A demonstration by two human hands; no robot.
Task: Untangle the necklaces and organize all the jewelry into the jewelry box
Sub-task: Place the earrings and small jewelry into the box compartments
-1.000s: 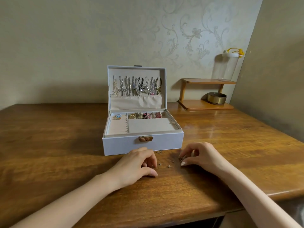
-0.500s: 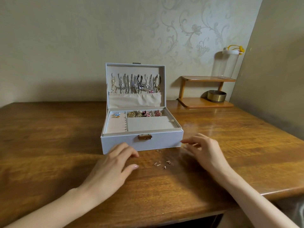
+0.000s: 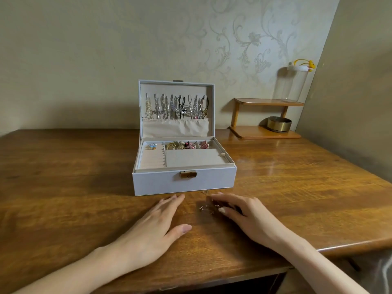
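left hand (image 3: 157,228) flat, empty | right hand (image 3: 244,213) nearly flat, no grip seen | tiny loose gold jewelry pieces (image 3: 206,208) at its fingertips — likely light, slippery, bendable; pinch singly by an edge | open pale-grey jewelry box (image 3: 184,183) just beyond both hands

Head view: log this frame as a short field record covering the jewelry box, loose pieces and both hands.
jewelry box: open, lid upright, on the wooden table
necklaces: hang in a row inside the lid
back compartments: hold small jewelry
loose pieces: on the table before the box
left hand: flat on the table, holds nothing
right hand: fingers over the loose pieces; pinch unclear
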